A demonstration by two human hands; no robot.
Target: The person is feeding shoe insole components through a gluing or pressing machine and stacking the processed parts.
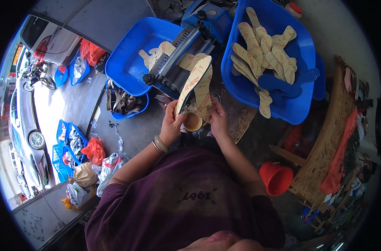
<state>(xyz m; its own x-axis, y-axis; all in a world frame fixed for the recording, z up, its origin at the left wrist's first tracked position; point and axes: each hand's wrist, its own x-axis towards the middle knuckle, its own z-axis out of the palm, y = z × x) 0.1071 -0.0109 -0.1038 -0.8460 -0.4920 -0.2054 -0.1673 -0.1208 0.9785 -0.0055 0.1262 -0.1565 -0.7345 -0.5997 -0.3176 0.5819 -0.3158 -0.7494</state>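
From where I stand, the biggest thing is the blue tub at two o'clock from the person, heaped with cream insoles marked in red, a couple of blue ones among them. A second blue tub lies at eleven, a few cream pieces at its machine side, and at twelve sits the blue roller machine with its metal rollers. Over at four is a red bucket. Near the centre, one cream insole slants up toward one o'clock, its lower end clamped in the left hand's grip; beside it, partly behind, another insole points to twelve, pinched low in the right hand's grip. Just below, between the hands, shows a round tan bowl.
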